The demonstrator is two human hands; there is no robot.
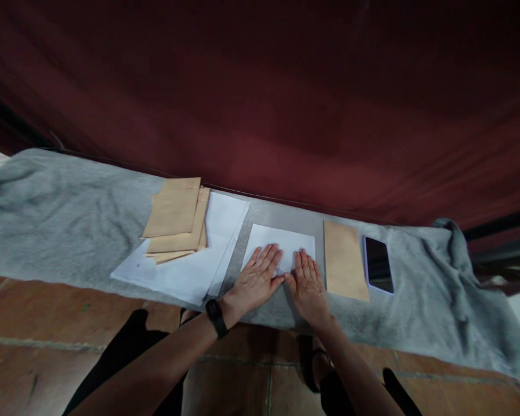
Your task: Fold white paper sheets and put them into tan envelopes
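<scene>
A white sheet of paper (286, 236), which looks folded, lies flat on the grey cloth. My left hand (256, 278) rests palm down on its left part, fingers stretched out. On the right part lies my right hand (307, 287), also flat with fingers extended. The two thumbs meet near the paper's lower edge, and the hands hide that edge in part. Just to the right of the paper is a brown envelope (344, 260), apart from my right hand.
Larger white sheets (216, 254) lie to the left, bearing a loose stack of brown envelopes (175, 211). A phone (378, 264) with a pale purple edge is at the right. Grey cloth (82, 219) covers the narrow surface, with a dark red upright panel (260, 115) behind.
</scene>
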